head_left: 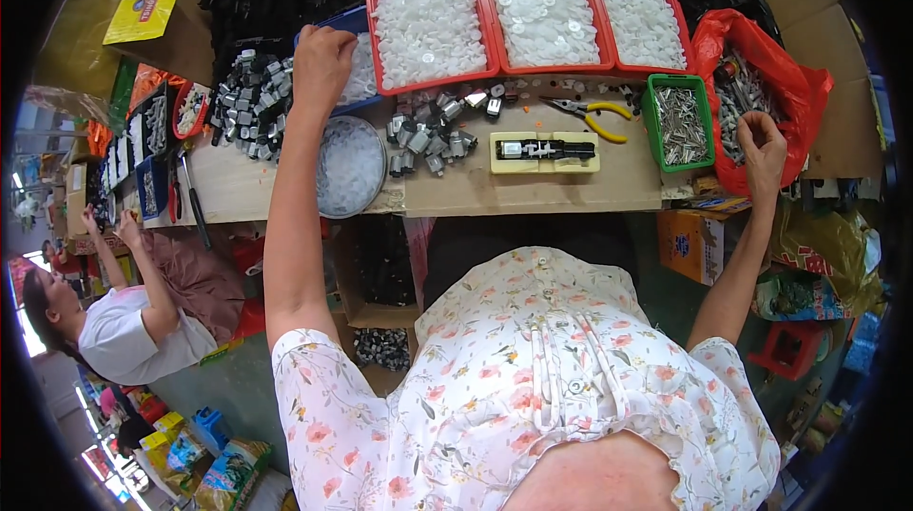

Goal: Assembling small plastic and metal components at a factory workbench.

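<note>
My left hand reaches far out, at the left edge of a blue tray of small white plastic parts. Its fingers are curled together, and what they hold is hidden. On the right, my right hand is in a pinch over the near edge of a red plastic bag holding small metal parts. Anything between its fingertips is too small to make out. Between my arms, a cream fixture on the bench holds a black assembly with a silver motor and white gears.
Three red trays of white gears stand at the back. Loose small motors lie beside a round dish. Yellow-handled pliers lie near a green tray of metal pins. Another person works at far left.
</note>
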`<state>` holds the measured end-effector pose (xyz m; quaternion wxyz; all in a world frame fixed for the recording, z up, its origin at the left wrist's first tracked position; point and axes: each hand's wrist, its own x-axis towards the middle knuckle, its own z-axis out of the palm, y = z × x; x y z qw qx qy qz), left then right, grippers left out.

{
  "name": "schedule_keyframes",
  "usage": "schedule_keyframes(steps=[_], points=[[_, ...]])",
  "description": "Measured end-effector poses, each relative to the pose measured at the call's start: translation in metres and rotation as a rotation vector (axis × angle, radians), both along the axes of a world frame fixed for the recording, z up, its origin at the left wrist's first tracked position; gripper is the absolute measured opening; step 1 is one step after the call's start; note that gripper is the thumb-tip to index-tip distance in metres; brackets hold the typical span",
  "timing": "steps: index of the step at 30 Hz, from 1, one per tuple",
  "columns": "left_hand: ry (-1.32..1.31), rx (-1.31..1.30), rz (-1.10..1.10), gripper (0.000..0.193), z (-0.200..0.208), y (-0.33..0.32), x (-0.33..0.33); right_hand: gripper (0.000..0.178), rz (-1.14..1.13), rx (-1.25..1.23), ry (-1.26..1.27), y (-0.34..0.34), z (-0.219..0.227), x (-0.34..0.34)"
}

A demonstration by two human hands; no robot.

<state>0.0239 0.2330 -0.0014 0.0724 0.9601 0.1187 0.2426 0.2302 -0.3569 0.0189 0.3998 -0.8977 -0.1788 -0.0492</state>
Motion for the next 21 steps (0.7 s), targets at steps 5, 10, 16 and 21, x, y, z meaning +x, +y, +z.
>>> schedule_keyframes(steps=[5,10,16,21], points=[[-0.138,-0.05,0.028,0.011,0.013,0.003,-0.012,0.01,0.051,0.044,-0.019,0.014,0.002,-0.001],[-0.182,-0.058,-0.016,0.009,0.043,-0.025,-0.054,0.01,0.15,0.233,0.132,0.026,-0.004,-0.006],[-0.099,-0.097,0.029,0.006,0.033,-0.055,-0.102,0.011,0.171,0.218,0.142,0.066,0.003,-0.021],[-0.082,-0.084,0.037,0.006,0.006,-0.061,-0.104,0.016,0.221,0.206,0.193,0.079,0.009,-0.03]])
